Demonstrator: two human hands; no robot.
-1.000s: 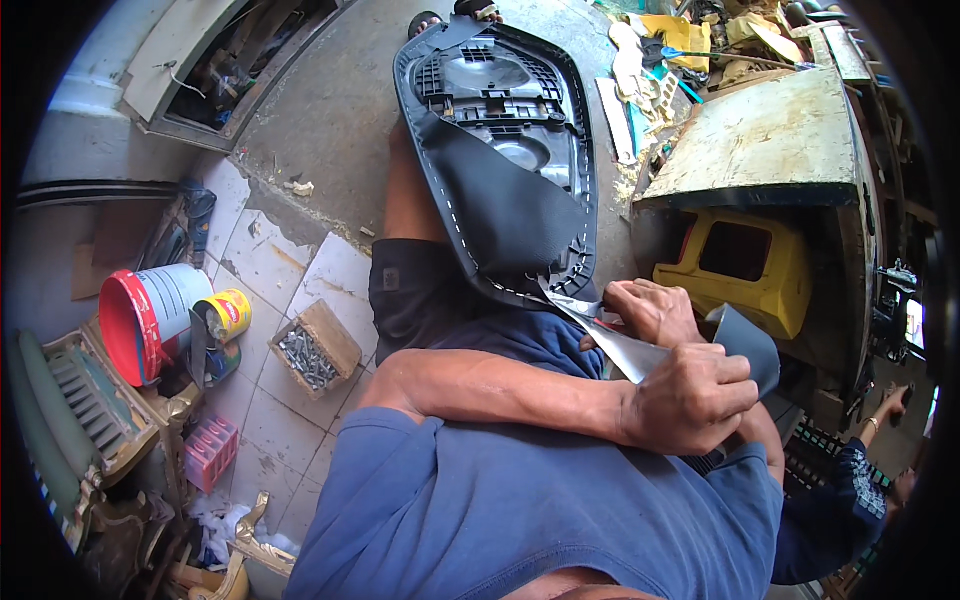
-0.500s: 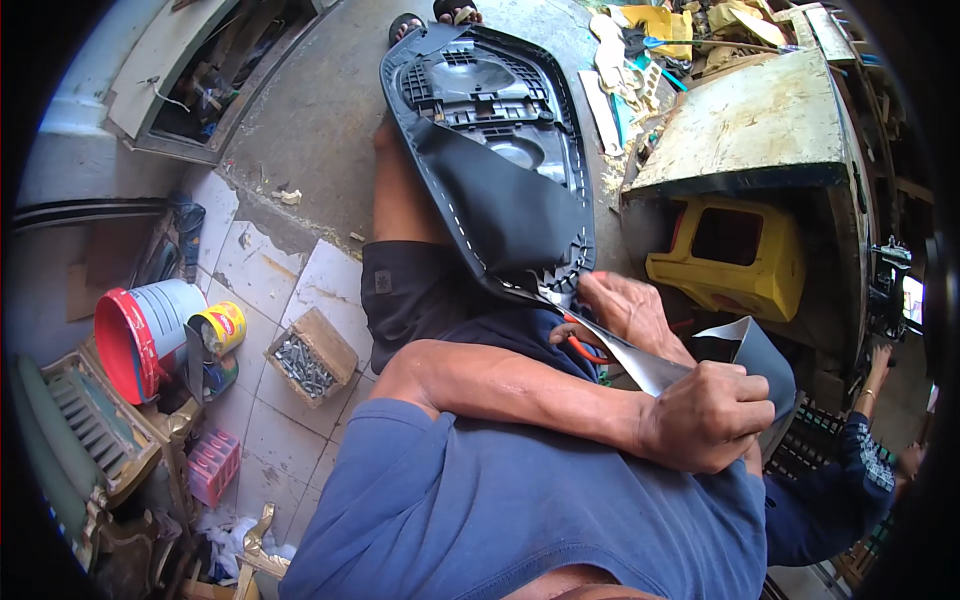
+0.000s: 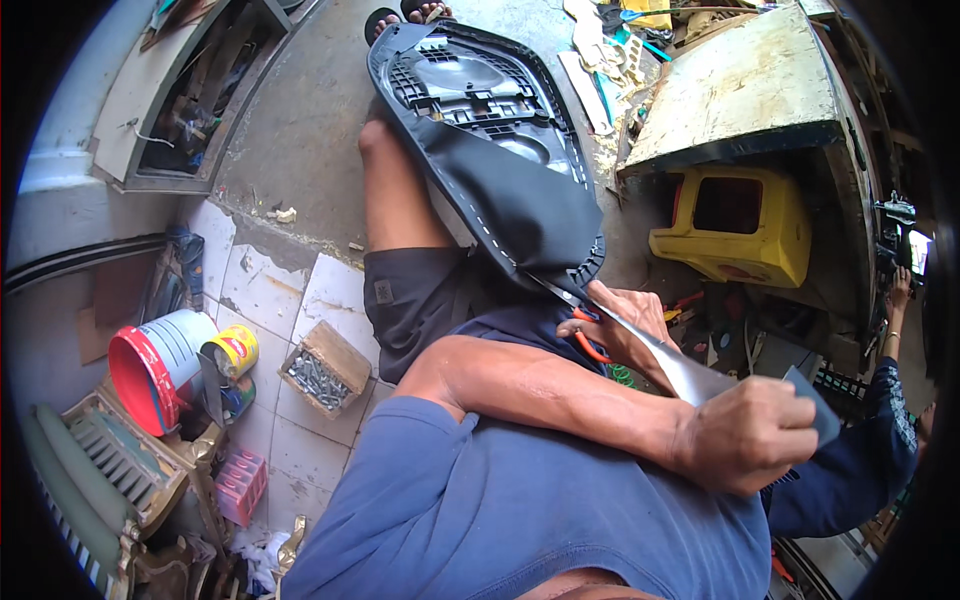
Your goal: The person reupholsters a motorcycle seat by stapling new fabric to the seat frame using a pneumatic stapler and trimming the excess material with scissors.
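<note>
A black seat base [image 3: 470, 95] lies upside down along my legs, with black cover material [image 3: 515, 205] stapled round its rim and folded across part of it. A grey-backed strip [image 3: 680, 370] stretches from its near end to my left hand [image 3: 745, 440], whose fingers are closed on it, my forearm crossing in front of my body. My right hand [image 3: 630, 320] is beside the seat's near end, wrapped round an orange-handled tool [image 3: 590, 345]; the tool's tip is hidden by the strip.
A red-rimmed bucket [image 3: 140, 380], yellow can [image 3: 238, 350], box of bolts [image 3: 318, 375] and pink plastic case [image 3: 240, 485] are at left. At right stand a worn cabinet [image 3: 720, 80] and yellow plastic box [image 3: 735, 230]. A co-worker's arm [image 3: 890, 340] reaches up at far right.
My left hand has moved right and slightly down with the strip, now straighter. The seat sits further left in view. The orange handles show more, and the co-worker's hand is higher.
</note>
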